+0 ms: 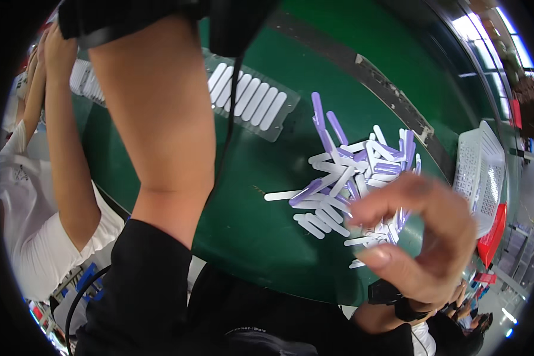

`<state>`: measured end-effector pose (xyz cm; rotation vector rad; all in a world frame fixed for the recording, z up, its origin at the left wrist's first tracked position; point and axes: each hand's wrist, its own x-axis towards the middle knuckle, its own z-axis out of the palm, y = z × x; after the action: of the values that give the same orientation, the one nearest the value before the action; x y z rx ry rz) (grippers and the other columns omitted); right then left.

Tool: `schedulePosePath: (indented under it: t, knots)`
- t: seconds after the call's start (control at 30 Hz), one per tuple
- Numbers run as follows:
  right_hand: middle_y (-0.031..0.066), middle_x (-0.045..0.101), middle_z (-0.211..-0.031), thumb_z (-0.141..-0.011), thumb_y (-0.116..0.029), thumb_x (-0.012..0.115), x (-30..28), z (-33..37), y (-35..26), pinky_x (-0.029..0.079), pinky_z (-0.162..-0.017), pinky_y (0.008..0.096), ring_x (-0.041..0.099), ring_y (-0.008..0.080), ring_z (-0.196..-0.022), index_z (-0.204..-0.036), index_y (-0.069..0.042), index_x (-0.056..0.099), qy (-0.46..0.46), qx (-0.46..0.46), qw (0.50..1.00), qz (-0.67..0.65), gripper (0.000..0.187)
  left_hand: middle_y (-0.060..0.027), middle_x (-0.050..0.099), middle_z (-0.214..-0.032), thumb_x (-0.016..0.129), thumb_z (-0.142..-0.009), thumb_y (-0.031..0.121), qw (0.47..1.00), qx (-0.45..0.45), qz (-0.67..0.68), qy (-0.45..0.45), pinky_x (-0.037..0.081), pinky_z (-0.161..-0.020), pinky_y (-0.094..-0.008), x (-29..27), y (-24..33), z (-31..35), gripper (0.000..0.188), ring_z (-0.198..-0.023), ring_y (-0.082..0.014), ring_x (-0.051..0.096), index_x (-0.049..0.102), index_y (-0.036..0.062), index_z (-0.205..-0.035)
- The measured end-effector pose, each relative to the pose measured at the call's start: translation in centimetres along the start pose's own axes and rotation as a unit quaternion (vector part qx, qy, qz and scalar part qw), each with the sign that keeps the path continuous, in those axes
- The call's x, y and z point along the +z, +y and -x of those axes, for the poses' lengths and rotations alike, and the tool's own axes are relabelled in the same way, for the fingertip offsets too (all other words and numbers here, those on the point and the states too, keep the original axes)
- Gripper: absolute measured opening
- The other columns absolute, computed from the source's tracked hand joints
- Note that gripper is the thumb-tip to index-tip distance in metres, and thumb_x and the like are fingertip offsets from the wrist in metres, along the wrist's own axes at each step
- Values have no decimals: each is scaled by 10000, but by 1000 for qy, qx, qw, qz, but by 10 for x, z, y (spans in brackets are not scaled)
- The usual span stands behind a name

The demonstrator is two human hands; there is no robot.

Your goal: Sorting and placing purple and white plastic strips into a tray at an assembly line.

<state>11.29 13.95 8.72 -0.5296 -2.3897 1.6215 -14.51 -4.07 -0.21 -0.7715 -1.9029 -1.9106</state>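
My right hand [421,237] hovers over the near right side of a loose pile [344,172] of flat, round-ended white and purple strips. Thumb and index finger curve toward each other with a gap between them, and nothing shows in it; the hand is slightly blurred. Across the left of the view stretches my left arm [166,113], with a black band [130,24] at its wrist. The left hand itself lies beyond the top edge. Beside that arm is a clear plastic tray [273,135] with several white strips in a slanted row.
A white plastic basket [483,172] and a red bin [492,237] stand at the right edge of the green table [249,237]. A dark strip [391,89] crosses the table's far side. At far left a co-worker's arm [68,154] reaches forward. A black cable [228,130] hangs beside my left arm.
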Motion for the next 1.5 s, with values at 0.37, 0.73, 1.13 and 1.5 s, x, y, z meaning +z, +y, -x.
schedulePosePath:
  t: [0.37, 0.73, 1.13, 1.5]
  knots:
    - [132, 693, -1144, -949, -304, 721, -39, -58, 22, 514, -779, 266, 653, 175, -821, -1208, 59, 645, 143, -96, 980, 100, 453, -134, 555, -1279, 581, -1018, 266, 993, 0, 22, -117, 466, -954, -337, -3, 8, -16, 415, -1108, -221, 549, 531, -39, -1296]
    - [110, 666, -1146, -972, -315, 679, -45, -16, 63, 503, -804, 281, 640, 181, -856, -1215, 41, 646, 214, -56, 975, -35, 432, -129, 550, -1268, 586, -1013, 299, 957, -49, 101, -266, 465, -939, -337, 42, 8, -9, 443, -1093, -219, 546, 527, -34, -1299]
    - [84, 633, -1132, -998, -336, 629, -5, -9, 83, 488, -832, 303, 624, 188, -906, -1224, 20, 647, 278, -107, 928, -223, 423, -123, 546, -1256, 591, -1006, 335, 920, -70, 180, -341, 463, -922, -338, 32, -4, -19, 474, -1077, -216, 542, 522, -29, -1303]
    - [60, 603, -1119, -1022, -356, 583, 22, 15, 96, 475, -858, 323, 608, 194, -952, -1233, 1, 648, 328, -134, 857, -374, 420, -118, 542, -1246, 596, -1001, 368, 872, -115, 259, -399, 462, -907, -339, 28, -9, -12, 503, -1062, -214, 539, 518, -25, -1306]
